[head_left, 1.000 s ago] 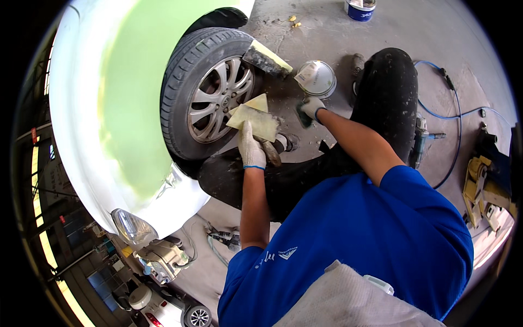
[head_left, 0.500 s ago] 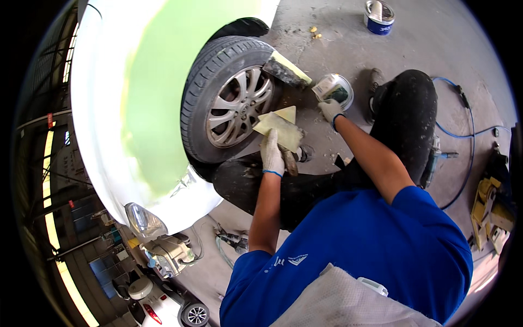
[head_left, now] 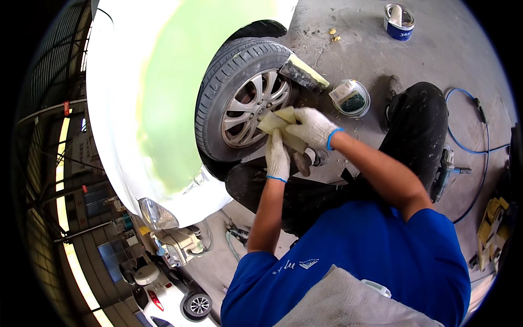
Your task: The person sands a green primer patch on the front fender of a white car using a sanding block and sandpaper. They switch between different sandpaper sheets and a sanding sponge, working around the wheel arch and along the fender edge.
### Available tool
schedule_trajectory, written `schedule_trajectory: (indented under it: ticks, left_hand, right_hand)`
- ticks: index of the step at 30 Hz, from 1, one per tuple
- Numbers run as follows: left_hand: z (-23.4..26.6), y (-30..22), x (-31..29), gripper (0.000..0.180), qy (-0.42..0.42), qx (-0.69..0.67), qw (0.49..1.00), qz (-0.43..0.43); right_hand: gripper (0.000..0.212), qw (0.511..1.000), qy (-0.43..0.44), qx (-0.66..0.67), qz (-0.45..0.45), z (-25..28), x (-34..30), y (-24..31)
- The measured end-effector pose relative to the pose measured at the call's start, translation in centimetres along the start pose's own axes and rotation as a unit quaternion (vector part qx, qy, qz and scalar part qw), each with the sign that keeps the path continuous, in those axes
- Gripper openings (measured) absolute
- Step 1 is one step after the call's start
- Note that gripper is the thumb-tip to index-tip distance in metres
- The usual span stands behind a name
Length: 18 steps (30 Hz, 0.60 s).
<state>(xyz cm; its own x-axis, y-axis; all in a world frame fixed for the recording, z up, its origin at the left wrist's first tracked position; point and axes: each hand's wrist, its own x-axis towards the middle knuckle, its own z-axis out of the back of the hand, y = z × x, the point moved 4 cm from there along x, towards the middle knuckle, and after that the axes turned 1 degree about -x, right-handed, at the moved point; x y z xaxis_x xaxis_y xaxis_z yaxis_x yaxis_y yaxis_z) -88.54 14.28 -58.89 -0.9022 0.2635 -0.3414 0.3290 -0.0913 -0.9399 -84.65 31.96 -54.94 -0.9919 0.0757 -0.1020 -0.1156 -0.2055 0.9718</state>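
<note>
In front of the car wheel (head_left: 256,109), my left hand (head_left: 278,156), in a white knit glove with a blue cuff, is closed on flat pale yellow sheets (head_left: 271,123) that overlap at angles. Their exact kind is unclear. My right hand (head_left: 315,128), gloved the same way, has its fingers closed on the sheets' right side and hides part of them. To the right of the wheel stands a round white tub (head_left: 359,110) with a white and dark green piece on top. A long black and yellow block (head_left: 304,74) leans by the tyre.
The white car's panel (head_left: 174,92) carries a large light green patch. A blue and white can (head_left: 399,23) stands on the floor at the far right. Near my bent right leg lie a power tool (head_left: 445,171) and a blue hose (head_left: 473,210). Another machine (head_left: 177,244) sits below the headlight.
My right hand has left the tub and come left to the pale yellow sheets, which both hands now hold. The whole view has shifted slightly, moving the scene right.
</note>
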Motion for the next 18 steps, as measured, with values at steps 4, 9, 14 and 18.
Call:
schedule_trajectory:
  ticks: [4, 9, 14, 18]
  left_hand:
    - [-3.7, -9.6, 0.4, 0.045, 0.101, 0.211, 0.955, -0.183]
    - [-5.8, -19.5, 1.1, 0.052, 0.025, 0.659, 0.579, -0.479]
    - [-8.0, -24.1, 3.5, 0.078, 0.012, 0.774, 0.386, -0.502]
    - [-8.8, -25.5, 7.5, 0.080, -0.005, 0.819, 0.304, -0.486]
  right_hand:
    - [0.039, 0.986, -0.023, -0.116, 0.120, 8.1, 2.5, 7.5]
    - [0.034, 0.935, -0.152, -0.276, 0.163, 11.7, 5.4, 6.8]
    - [0.032, 0.940, -0.029, -0.318, 0.120, 9.8, 5.1, 3.7]
    - [0.021, 0.931, -0.012, -0.346, 0.120, 8.3, 5.7, 2.3]
